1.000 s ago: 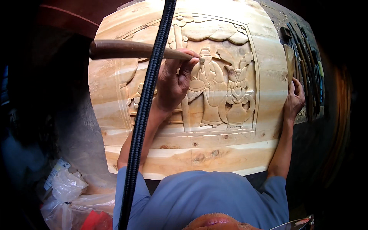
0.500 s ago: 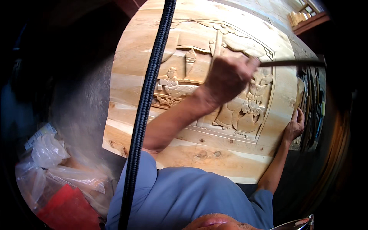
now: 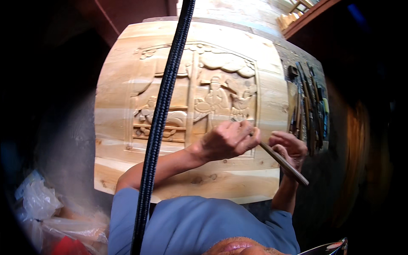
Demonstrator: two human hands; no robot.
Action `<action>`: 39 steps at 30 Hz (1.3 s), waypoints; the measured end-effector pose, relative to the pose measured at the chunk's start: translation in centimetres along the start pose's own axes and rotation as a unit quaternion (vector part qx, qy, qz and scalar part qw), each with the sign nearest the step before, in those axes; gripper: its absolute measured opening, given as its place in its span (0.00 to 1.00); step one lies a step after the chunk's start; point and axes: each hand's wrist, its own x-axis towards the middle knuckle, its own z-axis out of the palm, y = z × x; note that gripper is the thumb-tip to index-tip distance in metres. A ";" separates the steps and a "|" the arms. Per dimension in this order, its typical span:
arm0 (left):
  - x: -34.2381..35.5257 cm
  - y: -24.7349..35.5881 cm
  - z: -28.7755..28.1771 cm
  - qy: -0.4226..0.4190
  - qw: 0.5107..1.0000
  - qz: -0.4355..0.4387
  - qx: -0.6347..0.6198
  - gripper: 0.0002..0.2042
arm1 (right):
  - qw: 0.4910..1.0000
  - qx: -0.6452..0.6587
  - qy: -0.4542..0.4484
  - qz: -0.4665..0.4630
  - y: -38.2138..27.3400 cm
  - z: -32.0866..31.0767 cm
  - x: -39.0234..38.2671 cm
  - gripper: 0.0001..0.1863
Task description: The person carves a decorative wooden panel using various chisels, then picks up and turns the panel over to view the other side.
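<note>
In my left hand (image 3: 231, 140) is a carving chisel, gripped in closed fingers; its brown wooden handle (image 3: 282, 162) slants down to the right, and its blade end is hidden. My right hand (image 3: 291, 148) is raised close to the handle, fingers loosely curved and thumb apart, with nothing visible in its grip. Both hands are over the lower right part of a large pale wooden panel (image 3: 238, 180). Figures, drapery and a framed border are carved into it in relief. One robed figure (image 3: 216, 97) stands out just beyond my left hand.
Several long carving tools (image 3: 312, 102) lie side by side along the panel's right edge. Plastic bags (image 3: 40, 199) and a red bag (image 3: 70, 246) sit at lower left. A black braided cable (image 3: 163, 102) crosses the view. Wood pieces (image 3: 289, 20) stand far right.
My left hand has come down and toward me with the chisel, its handle swinging from level to slanting down. My right hand has left the panel's right edge and risen beside it. The view has shifted.
</note>
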 end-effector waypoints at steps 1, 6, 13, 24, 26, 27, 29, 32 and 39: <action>-0.1 0.0 0.2 -0.006 1.000 -0.007 -0.018 0.11 | 1.000 0.019 0.013 0.017 0.5 0.5 -0.3 0.21; -0.6 -1.4 -0.1 -0.030 0.999 -0.026 -0.005 0.21 | 0.996 -0.046 -0.082 -0.013 -2.8 1.7 1.8 0.17; -1.5 -2.0 0.8 -0.007 0.987 -0.135 -0.087 0.16 | 0.912 -0.185 0.335 -0.146 -0.9 -6.7 8.5 0.12; -2.0 -2.4 1.5 -0.077 0.983 -0.120 -0.119 0.07 | 0.907 -0.249 0.338 0.010 11.7 -19.3 21.3 0.14; -2.3 -2.4 1.4 -0.080 0.983 -0.121 -0.110 0.07 | 0.904 -0.284 0.318 0.038 11.8 -18.8 22.7 0.16; -2.6 -2.5 1.4 -0.083 0.983 -0.123 -0.105 0.07 | 0.912 -0.275 0.301 0.041 12.4 -19.0 23.3 0.16; -3.0 -2.7 1.4 -0.080 0.984 -0.124 -0.102 0.07 | 0.883 -0.385 0.266 0.036 12.4 -19.2 24.3 0.16; -2.8 -2.4 1.5 -0.100 0.983 -0.120 -0.097 0.07 | 0.920 -0.306 0.246 0.010 13.4 -21.1 24.3 0.17; -3.4 -3.1 1.7 -0.035 0.986 -0.112 -0.117 0.07 | 0.846 -0.436 0.304 0.051 9.9 -18.6 25.7 0.19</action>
